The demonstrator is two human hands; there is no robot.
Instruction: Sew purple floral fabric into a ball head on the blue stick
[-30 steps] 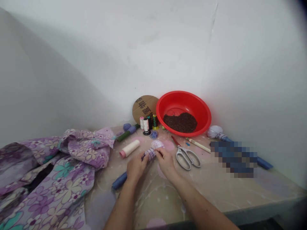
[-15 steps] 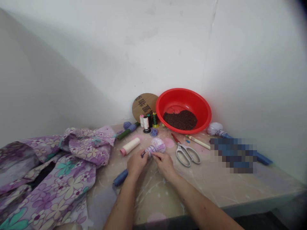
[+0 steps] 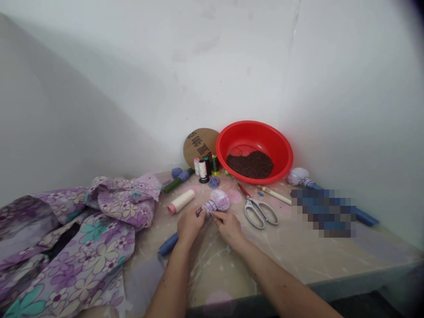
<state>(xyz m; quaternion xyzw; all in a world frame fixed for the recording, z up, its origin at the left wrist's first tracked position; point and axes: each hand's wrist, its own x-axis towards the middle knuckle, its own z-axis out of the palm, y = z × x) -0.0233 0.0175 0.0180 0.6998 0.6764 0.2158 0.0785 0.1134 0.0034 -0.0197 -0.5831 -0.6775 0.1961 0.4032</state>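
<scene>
My left hand [image 3: 191,225] is closed around the neck of a cloth-headed stick. Its round head [image 3: 219,200], covered in floral fabric, is bound with purple yarn, and its blue handle [image 3: 168,245] comes out below my left wrist. A small dark piece shows at my left fingers; its kind is unclear. Beside the neck, my right hand [image 3: 229,226] pinches a thin pale tip, too small to name. To the right lie scissors [image 3: 259,212] with grey handles and red on the blades. A cream thread spool [image 3: 181,202] lies behind my left hand.
A red basin [image 3: 287,161] holding dark grains stands at the back, near a cardboard disc [image 3: 195,143] and several thread spools [image 3: 202,171]. Floral fabric [image 3: 96,243] covers the left side. Another cloth-headed stick [image 3: 299,176] lies right, beside a pixelated patch. A pale pen-like stick [image 3: 276,195] lies between.
My right fingertips have shifted slightly at the neck, and the pale tip between them shows more clearly. My left hand keeps its grip. The whole view has moved a little.
</scene>
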